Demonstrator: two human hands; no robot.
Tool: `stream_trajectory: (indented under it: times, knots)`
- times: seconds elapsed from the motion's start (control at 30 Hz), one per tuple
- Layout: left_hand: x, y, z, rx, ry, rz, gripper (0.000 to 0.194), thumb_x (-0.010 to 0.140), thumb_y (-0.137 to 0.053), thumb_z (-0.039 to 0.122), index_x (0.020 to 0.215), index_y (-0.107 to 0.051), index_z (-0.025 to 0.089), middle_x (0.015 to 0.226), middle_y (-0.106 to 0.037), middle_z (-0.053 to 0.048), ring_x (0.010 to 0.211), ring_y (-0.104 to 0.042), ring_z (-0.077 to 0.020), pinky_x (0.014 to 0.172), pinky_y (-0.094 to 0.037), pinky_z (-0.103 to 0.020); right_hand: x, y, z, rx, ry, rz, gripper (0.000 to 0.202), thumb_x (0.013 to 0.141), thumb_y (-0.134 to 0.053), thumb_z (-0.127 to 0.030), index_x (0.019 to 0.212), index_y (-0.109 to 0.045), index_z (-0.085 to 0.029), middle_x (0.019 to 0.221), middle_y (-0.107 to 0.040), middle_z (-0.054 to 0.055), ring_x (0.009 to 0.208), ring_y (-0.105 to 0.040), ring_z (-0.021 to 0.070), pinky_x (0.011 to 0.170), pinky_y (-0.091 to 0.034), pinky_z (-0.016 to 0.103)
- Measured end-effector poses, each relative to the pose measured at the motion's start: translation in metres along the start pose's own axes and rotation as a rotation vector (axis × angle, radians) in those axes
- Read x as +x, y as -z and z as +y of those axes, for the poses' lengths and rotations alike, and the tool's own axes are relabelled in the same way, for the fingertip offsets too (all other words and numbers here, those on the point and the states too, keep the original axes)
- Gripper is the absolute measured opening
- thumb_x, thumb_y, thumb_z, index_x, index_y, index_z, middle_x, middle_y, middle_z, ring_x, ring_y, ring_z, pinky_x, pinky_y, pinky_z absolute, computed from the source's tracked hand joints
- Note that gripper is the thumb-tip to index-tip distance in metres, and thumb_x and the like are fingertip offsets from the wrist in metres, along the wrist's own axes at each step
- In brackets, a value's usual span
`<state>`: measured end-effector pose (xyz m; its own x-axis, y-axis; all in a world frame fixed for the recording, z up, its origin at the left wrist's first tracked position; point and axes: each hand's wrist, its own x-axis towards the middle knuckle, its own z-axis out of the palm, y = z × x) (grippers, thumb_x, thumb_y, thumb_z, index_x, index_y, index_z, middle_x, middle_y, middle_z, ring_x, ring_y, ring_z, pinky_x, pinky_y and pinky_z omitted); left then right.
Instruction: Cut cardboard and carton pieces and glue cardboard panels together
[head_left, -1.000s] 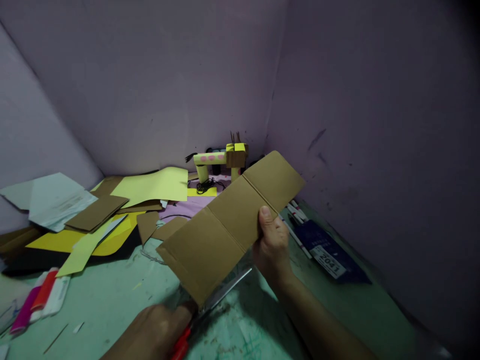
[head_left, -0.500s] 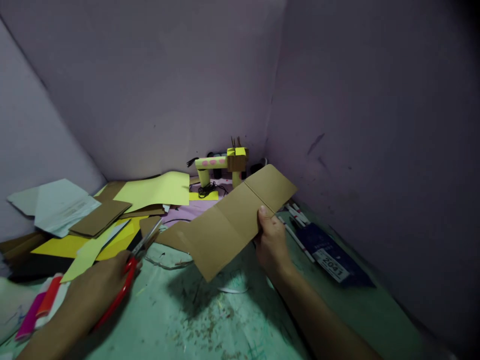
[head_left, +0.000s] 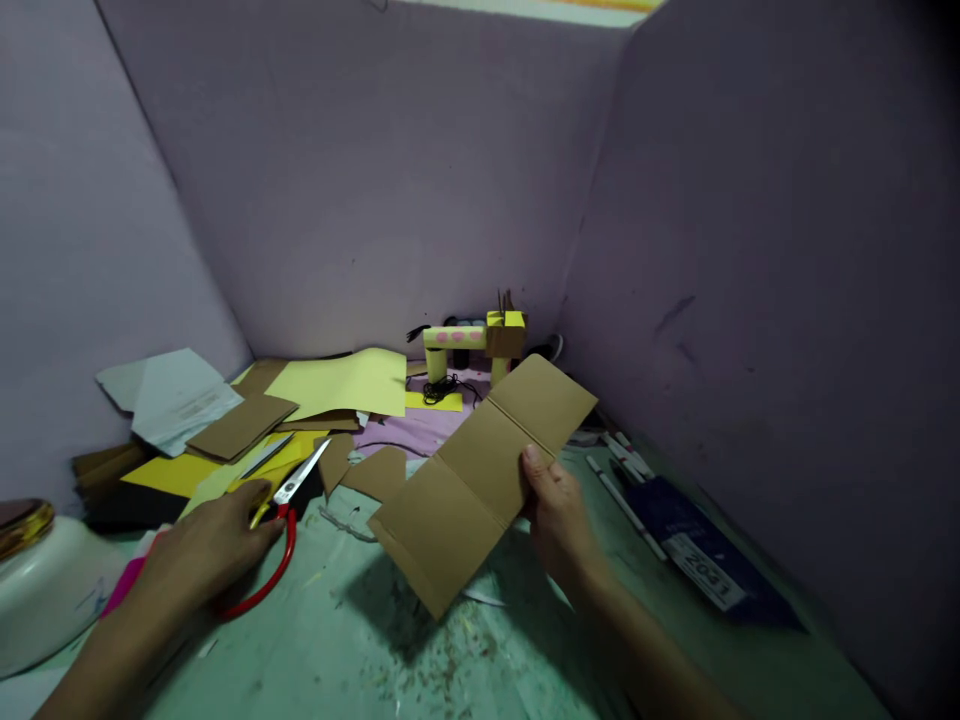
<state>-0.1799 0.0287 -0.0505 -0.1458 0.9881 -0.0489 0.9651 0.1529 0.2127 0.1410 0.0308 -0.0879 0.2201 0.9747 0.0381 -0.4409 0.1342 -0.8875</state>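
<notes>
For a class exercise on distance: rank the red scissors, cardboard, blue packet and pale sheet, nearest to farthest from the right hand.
1. Cardboard: held in the right hand.
2. Blue packet: right side.
3. Red scissors: left side, by the left hand.
4. Pale sheet: far left, beyond the scissors.

1. This is a craft spot in a corner, where purple walls (head_left: 375, 200) meet.
2. The green table (head_left: 292, 650) has yellow paper (head_left: 345, 385), scissors (head_left: 288, 492) and a paper toy animal (head_left: 455, 337).
3. There is brown cardboard (head_left: 472, 470) too.
4. I can't tell if it's a home or a school.
</notes>
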Motion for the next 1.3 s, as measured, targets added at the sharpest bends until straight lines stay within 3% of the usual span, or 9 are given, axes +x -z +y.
stream_trajectory:
  times: [0.1,0.17,0.27,0.4,0.57,0.7,0.93,1.13,1.3]
  knots:
    - [-0.011,0.001,0.015,0.044,0.046,0.176,0.051,0.086,-0.038,0.041,0.124,-0.048,0.010,0.102,-0.065,-0.020,0.089,-0.062,-0.0388,0.070,-0.046,-0.044,-0.001,0.000,-0.001,-0.024,-0.043,-0.003,0.040,0.073,-0.065,-0.052,0.092,-0.067,-0.017,0.089,-0.075,0.007,0.086,-0.069,0.0283,0.069,-0.055,0.036]
    - [-0.020,-0.007,0.027,-0.203,-0.160,0.295,0.049,0.084,-0.045,0.035,0.129,-0.042,0.017,0.102,-0.065,-0.011,0.082,-0.064,-0.0270,0.072,-0.049,-0.038,-0.004,0.000,-0.004,-0.059,-0.098,-0.039,0.041,0.072,-0.065,-0.052,0.090,-0.067,-0.016,0.084,-0.075,0.008,0.082,-0.069,0.0288,0.063,-0.054,0.035]
    - [-0.034,-0.028,0.048,-0.498,-0.713,0.259,0.048,0.083,-0.048,0.021,0.130,-0.041,0.028,0.123,-0.054,-0.009,0.094,-0.061,-0.0210,0.079,-0.050,-0.033,-0.007,-0.002,-0.007,-0.108,-0.167,-0.166,0.042,0.074,-0.062,-0.052,0.092,-0.068,-0.015,0.082,-0.075,0.008,0.076,-0.070,0.0280,0.059,-0.053,0.034]
    - [-0.047,-0.050,0.066,-0.709,-0.970,0.133,0.043,0.079,-0.058,0.016,0.119,-0.052,0.030,0.135,-0.043,-0.012,0.118,-0.050,-0.0273,0.083,-0.051,-0.032,-0.009,-0.003,-0.005,-0.135,-0.164,-0.322,0.043,0.079,-0.056,-0.053,0.098,-0.067,-0.016,0.088,-0.074,0.009,0.077,-0.069,0.0272,0.061,-0.053,0.035]
    - [-0.049,-0.059,0.068,-0.908,-0.891,0.101,0.019,0.076,-0.067,0.022,0.095,-0.068,0.025,0.127,-0.053,-0.010,0.102,-0.061,-0.0239,0.081,-0.052,-0.030,-0.019,-0.005,-0.001,-0.367,0.020,-0.506,0.044,0.082,-0.051,-0.054,0.096,-0.068,-0.016,0.093,-0.071,0.009,0.085,-0.065,0.0260,0.073,-0.051,0.035]
    - [-0.054,-0.057,0.076,-0.905,-0.678,0.044,0.011,0.079,-0.058,0.020,0.075,-0.069,0.020,0.086,-0.067,-0.006,0.077,-0.063,-0.0189,0.067,-0.051,-0.027,-0.032,-0.009,0.004,-0.621,0.177,-0.609,0.046,0.089,-0.041,-0.050,0.092,-0.069,-0.013,0.084,-0.069,0.009,0.080,-0.062,0.0242,0.073,-0.049,0.035]
    - [-0.052,-0.071,0.085,-0.958,-0.439,-0.034,0.036,0.075,-0.060,0.037,0.047,-0.051,0.015,0.055,-0.045,0.000,0.051,-0.042,-0.0118,0.046,-0.033,-0.024,-0.026,-0.012,0.015,-0.431,-0.039,-0.631,0.042,0.087,-0.045,-0.051,0.100,-0.068,-0.018,0.091,-0.069,0.007,0.089,-0.062,0.0248,0.087,-0.046,0.043]
    - [-0.048,-0.075,0.080,-1.061,-0.585,-0.291,0.042,0.079,-0.055,0.049,0.054,-0.058,0.014,0.061,-0.052,-0.003,0.058,-0.048,-0.0151,0.053,-0.037,-0.027,-0.014,-0.010,0.005,-0.250,0.000,-0.297,0.052,0.072,-0.065,-0.050,0.115,-0.058,-0.022,0.109,-0.067,0.010,0.101,-0.062,0.0291,0.090,-0.046,0.046]
    - [-0.052,-0.066,0.077,-0.896,-0.606,-0.302,0.008,0.071,-0.058,0.017,0.070,-0.066,0.018,0.106,-0.061,-0.008,0.092,-0.056,-0.0228,0.077,-0.043,-0.031,-0.017,0.001,-0.011,-0.565,0.241,-0.200,0.035,0.080,-0.058,-0.035,0.111,-0.062,-0.020,0.115,-0.067,0.011,0.101,-0.064,0.0280,0.086,-0.051,0.043]
